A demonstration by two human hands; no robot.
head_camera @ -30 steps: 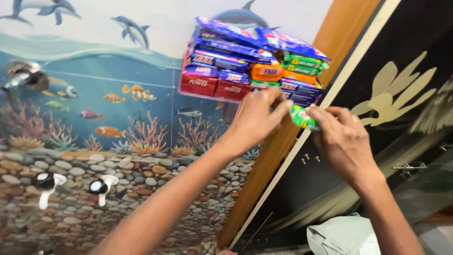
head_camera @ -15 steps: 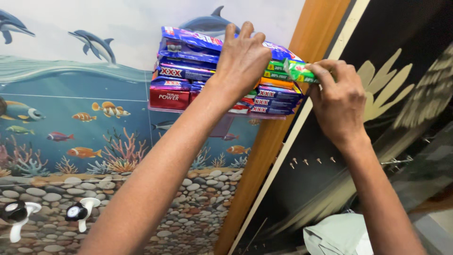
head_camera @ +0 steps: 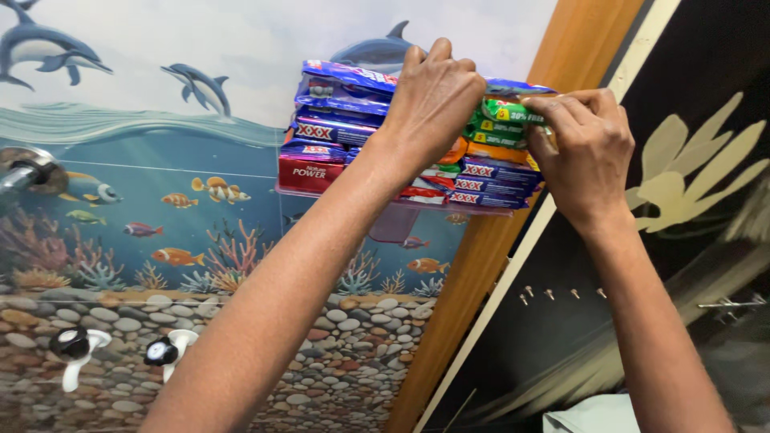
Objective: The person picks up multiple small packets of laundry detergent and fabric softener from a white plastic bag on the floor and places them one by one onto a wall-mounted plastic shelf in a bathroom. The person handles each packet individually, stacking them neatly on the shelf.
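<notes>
A clear wall shelf (head_camera: 337, 197) carries a stack of wrapped soap bars (head_camera: 337, 132) in blue, red, orange and green packets. My left hand (head_camera: 433, 104) lies over the middle of the stack, fingers curled on the top blue packets. My right hand (head_camera: 585, 152) pinches a green soap packet (head_camera: 513, 112) at its right end. The packet is pushed in among the other green bars just under the top blue packet, on the stack's right side.
The wall is tiled with an undersea picture of dolphins, fish and pebbles. Two white tap knobs (head_camera: 164, 353) stick out low on the left and a chrome spout (head_camera: 24, 172) at the left edge. A wooden door frame (head_camera: 513, 216) and dark door stand to the right.
My right hand has carried the green packet up from below the shelf and slid it left into the stack. My left hand moved from the packet up onto the top of the stack.
</notes>
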